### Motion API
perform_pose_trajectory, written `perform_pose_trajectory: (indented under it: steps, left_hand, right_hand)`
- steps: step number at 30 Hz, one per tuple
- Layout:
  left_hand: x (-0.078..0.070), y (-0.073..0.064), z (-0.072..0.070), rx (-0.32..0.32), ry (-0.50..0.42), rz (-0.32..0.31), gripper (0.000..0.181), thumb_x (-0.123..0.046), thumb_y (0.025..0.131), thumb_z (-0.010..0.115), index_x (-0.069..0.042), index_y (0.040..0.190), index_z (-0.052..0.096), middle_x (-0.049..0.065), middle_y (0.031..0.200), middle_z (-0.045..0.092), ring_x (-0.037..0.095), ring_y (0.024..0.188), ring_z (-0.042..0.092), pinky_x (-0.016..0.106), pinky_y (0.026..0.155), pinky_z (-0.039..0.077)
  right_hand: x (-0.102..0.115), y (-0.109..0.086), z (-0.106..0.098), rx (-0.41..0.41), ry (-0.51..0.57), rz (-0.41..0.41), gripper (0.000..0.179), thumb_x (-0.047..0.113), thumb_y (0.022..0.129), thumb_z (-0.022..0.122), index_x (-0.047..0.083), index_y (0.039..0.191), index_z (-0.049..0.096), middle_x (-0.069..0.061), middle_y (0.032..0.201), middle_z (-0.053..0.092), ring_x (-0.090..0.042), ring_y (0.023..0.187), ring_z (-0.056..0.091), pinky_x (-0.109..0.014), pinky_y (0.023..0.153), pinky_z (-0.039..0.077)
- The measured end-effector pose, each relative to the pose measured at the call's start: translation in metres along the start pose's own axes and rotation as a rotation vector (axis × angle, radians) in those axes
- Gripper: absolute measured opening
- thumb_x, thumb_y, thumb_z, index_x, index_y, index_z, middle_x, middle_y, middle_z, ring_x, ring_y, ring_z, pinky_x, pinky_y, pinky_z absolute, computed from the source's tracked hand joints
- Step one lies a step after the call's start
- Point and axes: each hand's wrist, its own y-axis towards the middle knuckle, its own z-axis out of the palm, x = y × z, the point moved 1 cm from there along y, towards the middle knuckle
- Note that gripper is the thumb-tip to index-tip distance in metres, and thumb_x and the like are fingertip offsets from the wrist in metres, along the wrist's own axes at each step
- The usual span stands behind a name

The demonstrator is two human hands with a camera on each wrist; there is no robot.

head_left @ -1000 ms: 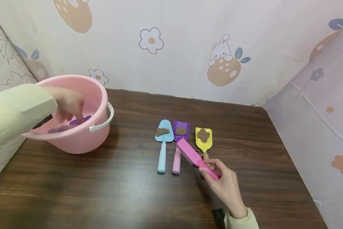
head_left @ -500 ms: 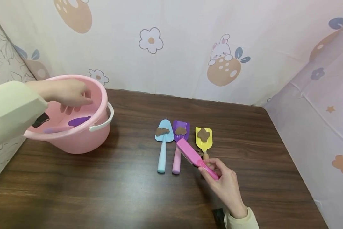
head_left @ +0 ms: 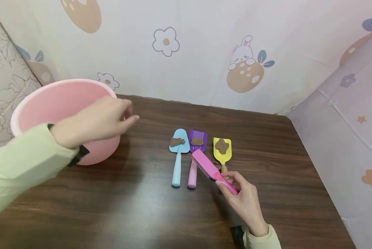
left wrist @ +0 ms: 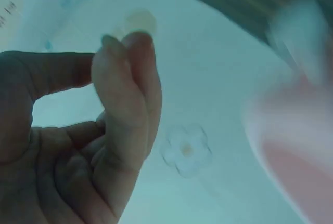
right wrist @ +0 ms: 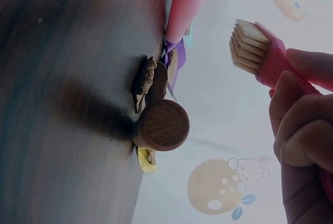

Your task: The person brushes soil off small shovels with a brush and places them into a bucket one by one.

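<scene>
My left hand (head_left: 100,119) is in front of the pink bucket (head_left: 103,152), its fingers loosely bent. In the left wrist view, nothing shows between its thumb and fingers (left wrist: 122,89). My right hand (head_left: 243,202) grips a pink brush (head_left: 209,166) by its handle. Pale bristles (right wrist: 250,47) show in the right wrist view. The brush is held over the handles of a purple shovel (head_left: 198,136) and a yellow shovel (head_left: 222,157). A light blue shovel (head_left: 179,148) lies to their left. Each shovel blade carries a brown lump. The bucket's contents are hidden behind my left arm.
Small brown bits (head_left: 217,166) lie beside the yellow shovel's wooden handle (right wrist: 164,125). The dark wood table (head_left: 126,214) meets printed cloth walls (head_left: 201,69) at the back and right. The bucket rim (head_left: 64,81) stands high at the left.
My left hand has come up out of the bucket and moved right, past its rim. A purple thing seen inside is now covered by the arm. The right hand and brush stay put.
</scene>
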Motion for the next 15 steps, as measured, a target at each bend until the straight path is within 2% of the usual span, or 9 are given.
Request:
perform_pose_trajectory:
  steps: [4,8,12,15]
  left_hand:
    - [-0.019,-0.002,0.021,0.006,-0.055,0.037,0.020,-0.024,0.093,0.058,-0.006,0.084,0.057,0.001,0.064,0.055,0.013,0.054,0.050,0.030,0.058,0.044]
    - [-0.025,0.002,0.046,0.033,-0.111,0.024,0.019,-0.025,0.092,0.060,-0.007,0.086,0.058,0.000,0.064,0.056,0.013,0.056,0.051,0.029,0.059,0.045]
    - [-0.028,0.005,0.072,0.086,-0.167,-0.009,0.022,-0.028,0.091,0.061,-0.006,0.089,0.058,0.000,0.065,0.056,0.013,0.057,0.052,0.027,0.056,0.045]
    - [-0.029,0.007,0.092,0.108,-0.179,-0.039,0.025,-0.031,0.091,0.062,-0.006,0.092,0.058,0.000,0.064,0.056,0.014,0.058,0.052,0.027,0.055,0.043]
  right_hand:
    - [0.001,0.000,0.000,-0.003,0.003,0.005,0.026,0.009,0.072,0.083,0.011,0.094,0.068,0.006,0.071,0.065,0.002,0.058,0.054,-0.014,0.049,0.040]
    - [0.001,-0.001,-0.001,-0.013,0.000,0.005,0.027,0.008,0.071,0.083,0.011,0.094,0.068,0.007,0.071,0.066,0.002,0.057,0.054,-0.014,0.049,0.039]
    - [0.001,-0.001,-0.002,-0.023,0.002,0.009,0.029,0.007,0.070,0.083,0.011,0.094,0.068,0.007,0.070,0.065,0.002,0.056,0.054,-0.013,0.048,0.039]
    - [0.001,-0.001,-0.002,-0.016,0.005,0.016,0.028,0.007,0.071,0.083,0.011,0.094,0.068,0.007,0.070,0.065,0.002,0.055,0.054,-0.014,0.048,0.039]
